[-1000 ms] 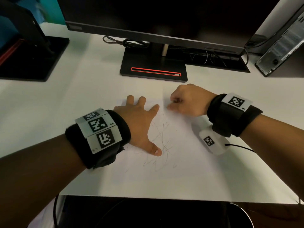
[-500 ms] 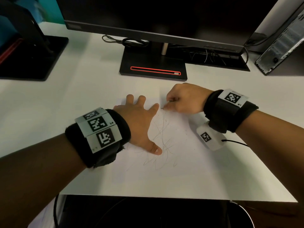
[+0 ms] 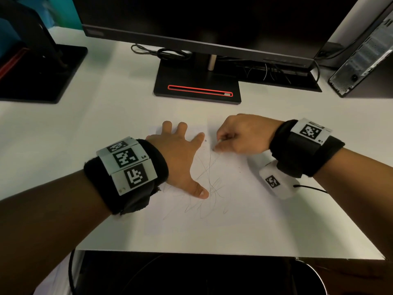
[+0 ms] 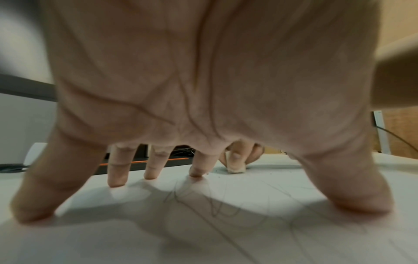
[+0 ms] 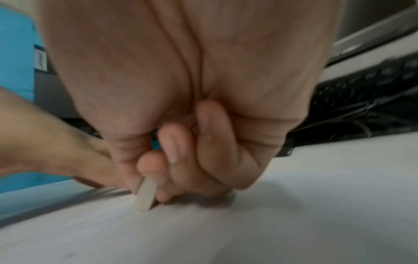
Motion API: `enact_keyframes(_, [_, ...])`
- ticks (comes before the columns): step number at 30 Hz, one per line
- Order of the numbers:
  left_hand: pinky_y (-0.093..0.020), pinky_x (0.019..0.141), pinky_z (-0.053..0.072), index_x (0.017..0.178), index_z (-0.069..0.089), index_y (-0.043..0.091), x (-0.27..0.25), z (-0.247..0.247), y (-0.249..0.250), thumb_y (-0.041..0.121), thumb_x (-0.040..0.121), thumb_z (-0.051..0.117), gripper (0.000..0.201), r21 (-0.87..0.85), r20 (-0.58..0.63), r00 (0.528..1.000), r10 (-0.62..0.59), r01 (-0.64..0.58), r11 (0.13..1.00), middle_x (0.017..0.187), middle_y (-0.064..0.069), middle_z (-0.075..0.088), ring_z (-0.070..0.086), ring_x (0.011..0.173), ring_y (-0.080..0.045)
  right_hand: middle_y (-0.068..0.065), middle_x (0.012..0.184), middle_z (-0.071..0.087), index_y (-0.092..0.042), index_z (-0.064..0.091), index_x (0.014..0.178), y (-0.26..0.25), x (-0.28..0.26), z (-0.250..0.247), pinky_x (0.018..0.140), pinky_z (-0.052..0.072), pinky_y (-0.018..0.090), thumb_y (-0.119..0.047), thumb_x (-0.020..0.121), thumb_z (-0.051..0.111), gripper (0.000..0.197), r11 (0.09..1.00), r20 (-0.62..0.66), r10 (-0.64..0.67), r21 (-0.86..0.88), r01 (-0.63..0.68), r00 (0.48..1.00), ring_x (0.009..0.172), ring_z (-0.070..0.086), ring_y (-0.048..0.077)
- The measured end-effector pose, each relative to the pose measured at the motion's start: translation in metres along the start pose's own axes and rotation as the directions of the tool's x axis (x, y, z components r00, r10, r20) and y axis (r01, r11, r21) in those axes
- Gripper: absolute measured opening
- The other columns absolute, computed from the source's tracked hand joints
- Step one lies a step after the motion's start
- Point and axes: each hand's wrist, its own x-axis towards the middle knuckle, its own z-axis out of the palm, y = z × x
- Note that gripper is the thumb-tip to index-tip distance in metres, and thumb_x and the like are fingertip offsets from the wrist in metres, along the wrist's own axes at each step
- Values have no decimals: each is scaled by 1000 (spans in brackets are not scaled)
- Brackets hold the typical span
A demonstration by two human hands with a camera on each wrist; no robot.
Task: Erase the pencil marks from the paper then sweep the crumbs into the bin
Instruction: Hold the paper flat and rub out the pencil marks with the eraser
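Observation:
A white sheet of paper (image 3: 244, 209) lies on the white desk, covered in its middle with thin pencil scribbles (image 3: 206, 184). My left hand (image 3: 180, 154) presses flat on the paper's left part with fingers spread; the thumb sits among the scribbles. My right hand (image 3: 238, 137) pinches a small white eraser (image 5: 145, 196), whose tip touches the paper at the scribbles' far end. The eraser (image 4: 236, 168) also shows beyond my left fingers (image 4: 199, 167). Small dark crumbs (image 4: 217, 176) lie around it. No bin is clearly in view.
A monitor stand (image 3: 197, 86) with a red stripe stands just beyond the paper. A second black stand (image 3: 42, 73) is at the far left, a computer case (image 3: 365, 56) at the far right. Cables (image 3: 168, 53) run behind. The desk's front edge (image 3: 212, 253) is close.
My right hand has moved a little left and toward me with the eraser, along the upper end of the scribbles. The left hand stays pressed in place.

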Motion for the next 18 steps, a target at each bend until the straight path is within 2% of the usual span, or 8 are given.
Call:
enact_keyframes(2, [-56,109,38,157,-10,35,0,0,0,92,57,61,136,4,-1,1000,-4,4,1000,163,-7,-4,-3,149,-39,0,59,47,-11,55,65,0,1,0,60,42,33,-37,95,58,40,1000,-30,-10,-12,10,999,57,44,17])
enact_keyframes(4, [-56,109,38,157,-11,35,-1,0,0,92,57,61,135,2,2,1000,-8,8,1000,162,-8,-2,-2,148,-38,0,59,50,-10,58,69,-7,-1,7,60,43,31,-36,95,58,37,998,10,-66,-18,67,998,56,45,16])
enact_keyframes(6, [-56,109,38,157,-11,35,0,0,0,92,57,61,136,5,2,1000,-7,7,1000,162,-8,-1,-1,148,-38,-1,59,50,-10,60,70,-7,-4,7,61,44,31,-37,96,58,36,998,44,-66,-9,67,997,57,45,14])
enact_keyframes(9, [-56,109,38,157,-11,34,0,0,-1,93,57,60,136,10,0,1000,-3,3,1000,163,-7,-3,-2,148,-38,1,58,48,-11,55,64,0,-2,0,61,45,36,-36,95,58,39,1000,-30,-18,-18,17,999,56,44,17])
enact_keyframes(11, [-56,109,38,157,-12,35,0,1,-1,93,57,60,136,7,2,1000,-4,4,1000,162,-7,-3,-2,148,-38,4,60,52,-10,59,68,-7,-4,7,63,48,38,-34,94,58,35,997,-30,-64,-35,63,998,57,47,17])
enact_keyframes(14, [-55,109,38,157,-12,35,0,0,0,93,57,60,136,10,5,1000,-6,6,1000,162,-7,-3,-2,148,-38,-1,59,50,-10,59,69,-9,-9,11,60,42,30,-35,95,59,36,997,23,-82,-5,82,996,56,44,14])
enact_keyframes(16, [-56,109,38,157,-12,34,0,-1,0,93,57,59,136,14,6,1000,-6,6,1000,163,-7,-3,-3,149,-39,-1,57,46,-12,54,64,0,-7,3,60,39,31,-36,95,59,39,999,-27,-32,-17,32,999,56,42,16])
enact_keyframes(18, [-56,109,38,157,-12,34,-1,-1,0,93,57,60,136,14,5,1000,-8,8,1000,163,-7,-4,-3,148,-38,4,58,46,-10,53,64,-1,-5,4,60,39,33,-33,94,58,38,998,-60,-46,-40,43,997,56,42,18])
